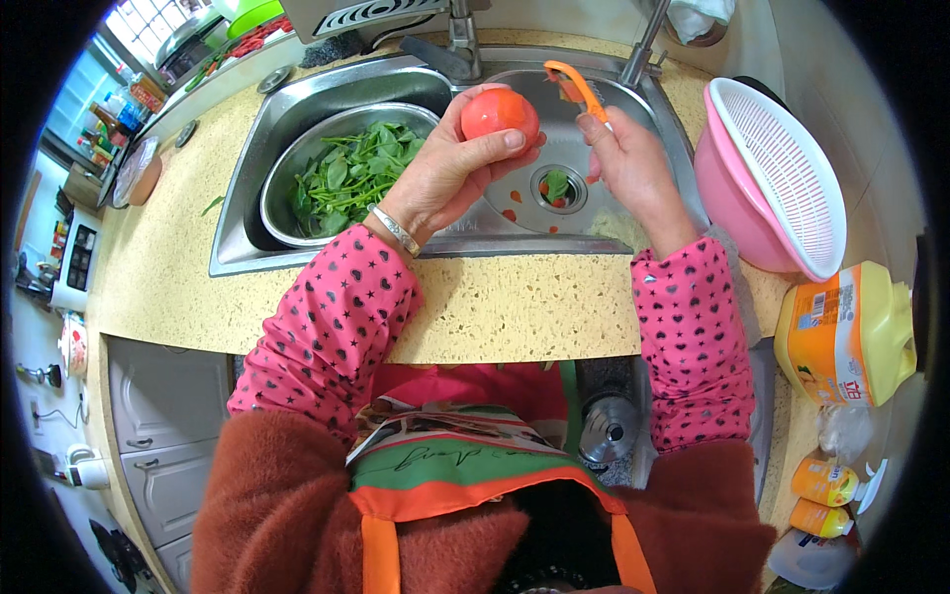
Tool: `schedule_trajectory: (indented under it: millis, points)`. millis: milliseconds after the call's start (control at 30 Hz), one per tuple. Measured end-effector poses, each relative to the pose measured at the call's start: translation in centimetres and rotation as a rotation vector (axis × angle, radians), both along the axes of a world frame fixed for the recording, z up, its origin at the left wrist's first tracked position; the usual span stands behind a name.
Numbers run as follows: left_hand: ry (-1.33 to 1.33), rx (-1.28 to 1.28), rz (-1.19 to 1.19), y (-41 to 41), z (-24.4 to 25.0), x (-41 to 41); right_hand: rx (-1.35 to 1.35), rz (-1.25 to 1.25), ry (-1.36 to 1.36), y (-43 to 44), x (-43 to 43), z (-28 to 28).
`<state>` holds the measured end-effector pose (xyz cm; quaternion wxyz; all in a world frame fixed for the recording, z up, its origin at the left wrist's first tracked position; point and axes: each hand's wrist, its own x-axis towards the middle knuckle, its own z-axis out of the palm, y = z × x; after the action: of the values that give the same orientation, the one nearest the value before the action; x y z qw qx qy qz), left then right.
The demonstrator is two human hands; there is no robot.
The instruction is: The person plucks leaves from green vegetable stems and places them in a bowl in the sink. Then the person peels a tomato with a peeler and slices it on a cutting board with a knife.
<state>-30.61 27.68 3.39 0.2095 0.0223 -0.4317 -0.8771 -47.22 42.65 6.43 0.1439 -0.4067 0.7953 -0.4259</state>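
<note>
My left hand [464,152] holds a red tomato [499,115] above the divider between two sink basins, its thumb across the front. Some of the tomato's surface looks peeled and wet. In my right hand [631,156] is an orange-handled peeler [582,85], raised over the right basin [616,200], with a bit of red skin at its blade. Below, a drain strainer [558,189] holds a green leaf and red scraps. A few pieces of tomato skin [508,215] lie on the basin floor. In the left basin, an oval metal bowl [271,204] contains leafy greens [356,174].
A faucet [462,44] rises behind the sink. To the right, a white colander [779,171] leans in a pink basin [731,200], near a yellow jug [831,334] and orange bottles [824,481]. A covered container [139,174] stands on the speckled counter [178,275] at left.
</note>
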Motion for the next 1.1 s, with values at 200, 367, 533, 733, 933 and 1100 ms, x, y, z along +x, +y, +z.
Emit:
schedule_trajectory:
  millis: [200,367,533,733,933,1100]
  points:
    - [-0.039,-0.129,0.049,-0.2,-0.8,-0.2,-0.235,0.371,0.229,0.3,1.8,-0.8]
    - [-0.067,-0.111,0.005,-0.2,-0.9,-0.2,-0.039,-0.035,0.226,-0.1,0.1,-0.8]
    - [-0.071,-0.098,0.033,-0.4,-0.7,-0.1,-0.128,0.119,0.150,0.2,0.8,-0.5]
    - [-0.096,-0.251,0.021,-0.6,-1.0,-0.1,-0.227,0.414,0.360,0.4,1.7,-0.7]
    - [-0.165,-0.338,0.054,-0.4,-0.5,0.0,-0.086,0.089,0.249,0.5,0.9,0.1]
    - [-0.150,-0.314,0.015,-0.8,-0.5,0.2,-0.163,0.438,0.138,0.7,2.3,-0.1]
